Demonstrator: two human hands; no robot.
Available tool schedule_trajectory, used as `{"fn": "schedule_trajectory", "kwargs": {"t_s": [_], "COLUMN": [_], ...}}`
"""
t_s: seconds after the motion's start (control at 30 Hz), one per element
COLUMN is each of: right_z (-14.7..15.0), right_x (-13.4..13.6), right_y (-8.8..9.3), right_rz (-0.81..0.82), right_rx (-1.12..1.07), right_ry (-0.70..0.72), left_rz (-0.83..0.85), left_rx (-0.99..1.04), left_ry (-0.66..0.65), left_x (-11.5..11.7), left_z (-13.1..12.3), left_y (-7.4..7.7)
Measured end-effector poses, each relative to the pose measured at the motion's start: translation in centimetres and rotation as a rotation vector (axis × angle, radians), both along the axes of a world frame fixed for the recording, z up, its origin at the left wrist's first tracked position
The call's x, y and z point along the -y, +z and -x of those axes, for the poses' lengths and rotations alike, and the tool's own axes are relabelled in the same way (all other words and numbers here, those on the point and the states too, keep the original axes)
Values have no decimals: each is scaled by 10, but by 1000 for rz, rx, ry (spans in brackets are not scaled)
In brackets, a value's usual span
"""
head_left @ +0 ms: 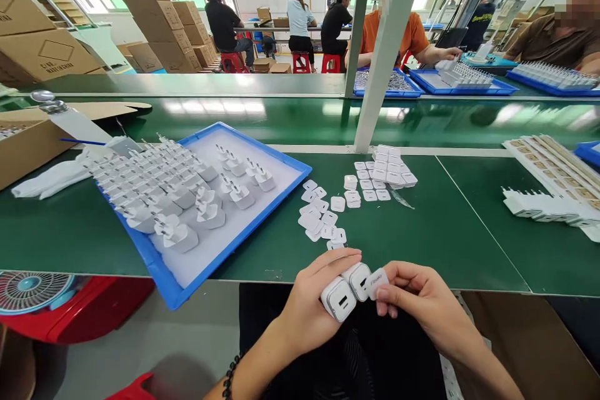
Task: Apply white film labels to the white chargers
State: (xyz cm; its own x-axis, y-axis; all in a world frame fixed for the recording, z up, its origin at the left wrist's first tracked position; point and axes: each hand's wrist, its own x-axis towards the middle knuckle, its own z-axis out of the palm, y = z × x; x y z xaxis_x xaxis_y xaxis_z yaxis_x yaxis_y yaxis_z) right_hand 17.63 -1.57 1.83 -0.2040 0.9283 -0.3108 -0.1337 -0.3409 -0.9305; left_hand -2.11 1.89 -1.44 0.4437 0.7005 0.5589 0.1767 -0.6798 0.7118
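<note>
My left hand [307,309] is closed around two white charger plugs [347,290], held side by side just off the near edge of the green bench. My right hand [422,303] pinches a small white label sticker [376,282] against the end of the right plug. On the bench just ahead lie several loose white stickers [319,215]. To the left a blue tray [281,197] lined with white foam holds several more white plugs [154,187].
More sticker stacks [387,169] lie near a white post [384,56]. A cardboard box [28,144] sits far left, white plugs and strips [548,197] far right. Other people work at benches behind. A red fan [42,300] stands below left.
</note>
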Motion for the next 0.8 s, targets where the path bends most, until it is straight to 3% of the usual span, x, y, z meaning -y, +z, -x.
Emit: {"fn": "schedule_trajectory", "kwargs": {"t_s": [0.37, 0.67, 0.8], "right_z": [2, 3, 4], "right_x": [6, 21, 34], "right_y": [4, 3, 6], "right_rz": [62, 14, -2], "right_rx": [-42, -75, -52], "right_ry": [-23, -54, -132], "left_rz": [-147, -26, 56], "left_rx": [-104, -51, -13], "left_ry": [-81, -157, -169], "left_x": [-2, 4, 5], "left_z": [0, -3, -4], "left_y": [7, 17, 20]}}
